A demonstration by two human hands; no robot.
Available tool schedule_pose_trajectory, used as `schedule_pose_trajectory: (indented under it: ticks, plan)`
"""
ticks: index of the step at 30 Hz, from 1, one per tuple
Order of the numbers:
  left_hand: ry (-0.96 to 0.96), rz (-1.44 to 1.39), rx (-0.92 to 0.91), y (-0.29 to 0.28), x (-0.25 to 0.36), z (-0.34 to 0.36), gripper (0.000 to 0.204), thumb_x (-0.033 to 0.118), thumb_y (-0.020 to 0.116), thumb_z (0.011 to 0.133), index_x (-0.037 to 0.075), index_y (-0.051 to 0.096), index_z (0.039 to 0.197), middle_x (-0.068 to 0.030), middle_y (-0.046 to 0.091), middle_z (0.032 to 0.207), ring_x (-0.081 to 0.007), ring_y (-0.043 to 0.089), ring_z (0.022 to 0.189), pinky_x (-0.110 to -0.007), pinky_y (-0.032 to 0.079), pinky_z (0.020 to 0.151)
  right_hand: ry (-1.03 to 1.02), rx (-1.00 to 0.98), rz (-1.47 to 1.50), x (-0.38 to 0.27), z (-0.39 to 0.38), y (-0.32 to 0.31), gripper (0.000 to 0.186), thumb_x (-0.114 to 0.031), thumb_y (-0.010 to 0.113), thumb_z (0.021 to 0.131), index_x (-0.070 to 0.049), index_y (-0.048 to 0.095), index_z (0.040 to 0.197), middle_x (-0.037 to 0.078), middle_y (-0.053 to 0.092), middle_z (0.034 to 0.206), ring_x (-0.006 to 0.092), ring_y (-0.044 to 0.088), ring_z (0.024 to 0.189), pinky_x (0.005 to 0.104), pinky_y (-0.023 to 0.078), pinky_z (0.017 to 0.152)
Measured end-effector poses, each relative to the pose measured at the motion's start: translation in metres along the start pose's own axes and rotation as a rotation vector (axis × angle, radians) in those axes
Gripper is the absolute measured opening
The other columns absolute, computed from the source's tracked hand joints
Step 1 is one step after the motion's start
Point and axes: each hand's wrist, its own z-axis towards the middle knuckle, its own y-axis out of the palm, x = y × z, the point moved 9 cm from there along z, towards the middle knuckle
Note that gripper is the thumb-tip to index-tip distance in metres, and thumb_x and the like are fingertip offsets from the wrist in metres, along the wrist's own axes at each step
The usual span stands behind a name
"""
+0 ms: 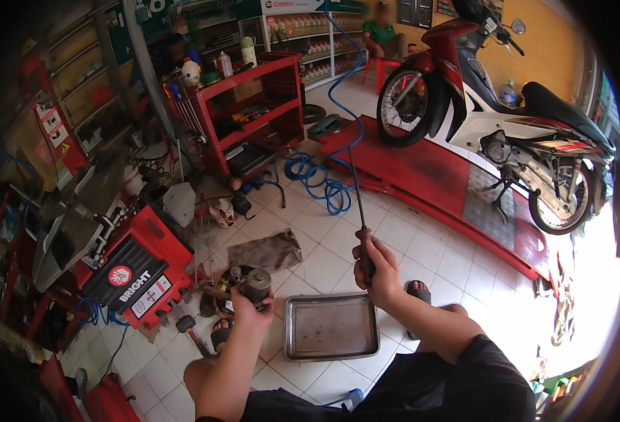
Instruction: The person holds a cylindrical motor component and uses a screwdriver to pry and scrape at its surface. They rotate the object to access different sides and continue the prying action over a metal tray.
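Left hand [254, 307] grips metal part [256, 283], underside hidden; right hand [383, 272] grips long screwdriver [364, 235], partly covered.

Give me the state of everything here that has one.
Left hand: closed on metal part
Metal part: held
Right hand: closed on screwdriver
Screwdriver: held, shaft up
Tray: on floor, open side up
Hose: partly coiled
Motorbike: upright on lift

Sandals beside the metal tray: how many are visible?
2: the left sandal, left of the tray; the right sandal, right of it. Forearms hide some floor, so others may be hidden.
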Motion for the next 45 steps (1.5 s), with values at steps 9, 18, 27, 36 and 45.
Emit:
schedule_pose_trajectory:
  ticks: [9,18,27,36,45]
  plan:
    - [-0.018,-0.024,-0.017,0.001,-0.001,0.000,0.046,0.047,0.044,0.092,0.006,0.062,0.103,-0.0096,0.062,0.083,-0.0226,0.058,0.073,-0.024,0.042,0.047,-0.043,-0.034,-0.046,-0.004,0.001,-0.001,0.048,-0.040,0.051,0.103,-0.003,0.049,0.135,0.007,0.052,0.095,0.0098,0.046,0.051,0.0238,0.032,0.042]
    - [-0.054,-0.037,-0.051,-0.006,0.000,0.007,0.048,0.049,0.044,0.092,0.006,0.062,0.104,-0.0104,0.062,0.086,-0.0232,0.059,0.074,-0.024,0.042,0.047,0.008,0.113,-0.003,0.002,0.017,-0.019,0.043,-0.036,0.053,0.101,-0.004,0.052,0.130,0.006,0.053,0.095,0.0106,0.047,0.052,0.0244,0.033,0.041]
    - [-0.009,-0.039,-0.081,-0.005,0.009,0.011,0.045,0.046,0.040,0.095,0.007,0.062,0.104,-0.0103,0.064,0.090,-0.0250,0.059,0.074,-0.025,0.043,0.047,0.092,-0.131,-0.017,0.013,0.018,0.014,0.054,-0.040,0.049,0.105,-0.001,0.043,0.142,0.006,0.052,0.094,0.0118,0.046,0.054,0.0262,0.034,0.043]
    - [-0.018,-0.044,-0.021,-0.007,-0.002,0.007,0.045,0.047,0.042,0.095,0.008,0.061,0.105,-0.0095,0.063,0.088,-0.0255,0.059,0.074,-0.025,0.042,0.048,0.277,-0.189,-0.137,0.047,0.005,0.018,0.060,-0.041,0.051,0.104,0.004,0.044,0.143,0.007,0.053,0.097,0.0134,0.048,0.056,0.0268,0.035,0.044]
    - [-0.026,-0.046,-0.017,-0.005,0.000,0.010,0.042,0.046,0.043,0.095,0.008,0.061,0.104,-0.0090,0.062,0.090,-0.0252,0.058,0.076,-0.025,0.042,0.048,0.187,-0.141,-0.143,0.039,0.010,0.008,0.056,-0.039,0.051,0.104,0.002,0.045,0.142,0.009,0.052,0.098,0.0122,0.048,0.054,0.0261,0.034,0.043]
